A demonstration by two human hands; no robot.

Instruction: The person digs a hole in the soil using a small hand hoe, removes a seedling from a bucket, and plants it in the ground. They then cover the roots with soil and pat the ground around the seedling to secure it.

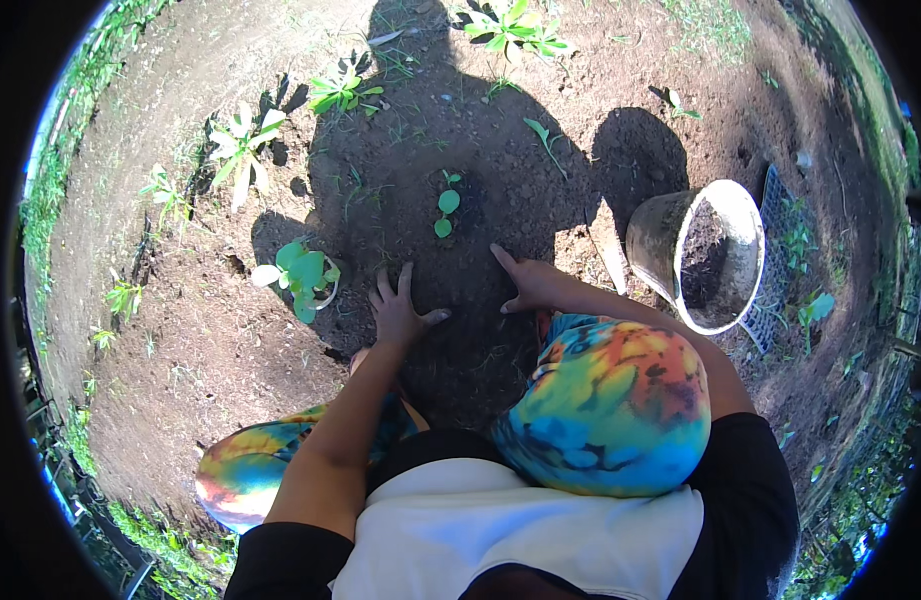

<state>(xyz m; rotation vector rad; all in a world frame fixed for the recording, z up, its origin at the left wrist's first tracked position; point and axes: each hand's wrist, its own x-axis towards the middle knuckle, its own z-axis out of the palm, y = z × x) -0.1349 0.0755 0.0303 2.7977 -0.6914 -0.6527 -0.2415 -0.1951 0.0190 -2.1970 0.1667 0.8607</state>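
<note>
Dark bare soil (460,337) lies in my shadow before my knees. My left hand (402,311) rests on it with its fingers spread, the thumb pointing right. My right hand (532,283) is also down at the soil, forefinger and thumb apart, other fingers hidden. Neither hand holds anything. Just beyond them, roughly centred between the two, stands a small seedling (448,202) with rounded green leaves. To the left of my left hand, a larger broad-leaved seedling (304,271) stands beside a thin pale curved rim, perhaps of a pot.
At right a dirty white bucket (659,232) lies tilted, dark soil inside. Beside it are a flat tapered blade-like object (607,244) and a grey mesh tray (777,247). Leafy plants (243,146) grow at left and another clump (509,30) at the far side.
</note>
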